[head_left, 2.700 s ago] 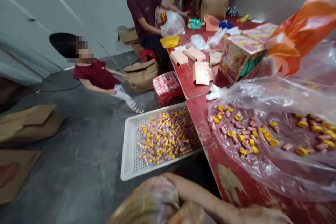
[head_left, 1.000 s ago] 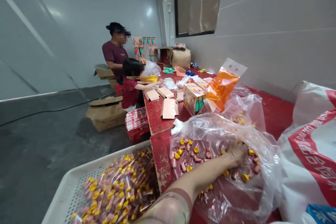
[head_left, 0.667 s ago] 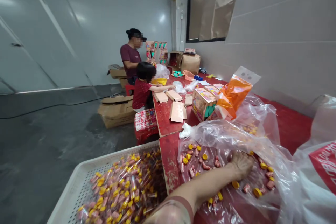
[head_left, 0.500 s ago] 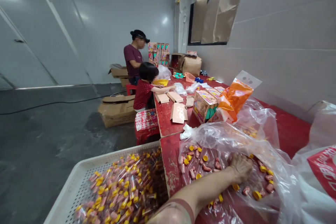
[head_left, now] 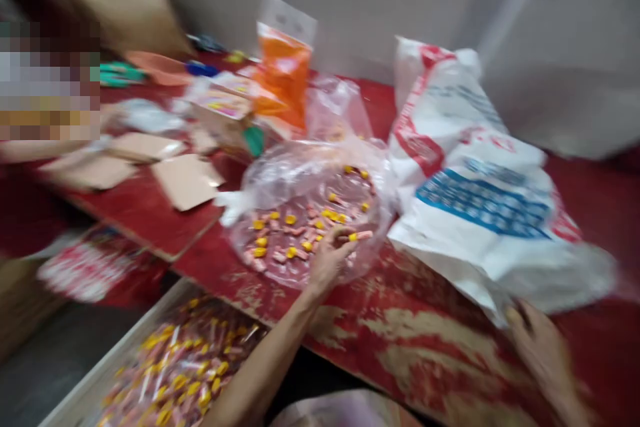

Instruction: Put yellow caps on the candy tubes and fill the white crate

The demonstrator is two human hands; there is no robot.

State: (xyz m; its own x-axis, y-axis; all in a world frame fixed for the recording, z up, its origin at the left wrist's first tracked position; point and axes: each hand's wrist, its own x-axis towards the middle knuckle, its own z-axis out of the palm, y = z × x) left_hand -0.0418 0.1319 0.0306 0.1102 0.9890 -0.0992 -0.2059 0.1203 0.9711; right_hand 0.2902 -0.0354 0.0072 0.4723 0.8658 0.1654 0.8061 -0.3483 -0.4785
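Observation:
My left hand is closed, its fingertips pinching a small pink tube with a yellow cap. Under and around it, a clear plastic bag lies spread on the table, with several loose pink pieces and yellow caps in it. At the right, my right hand grips the lower corner of a large white sack printed in red and blue. Motion blurs that hand somewhat, and its fingertips are partly hidden at the sack's edge.
A white crate below the table's left edge holds many yellow-capped tubes. Flat cardboard pieces, a printed box and an orange bag lie on the red table. Another person's arm reaches in from the left.
The view has swung right and down. My left hand has lifted from the pile with a capped tube in it. My right hand now shows, at the white sack's corner.

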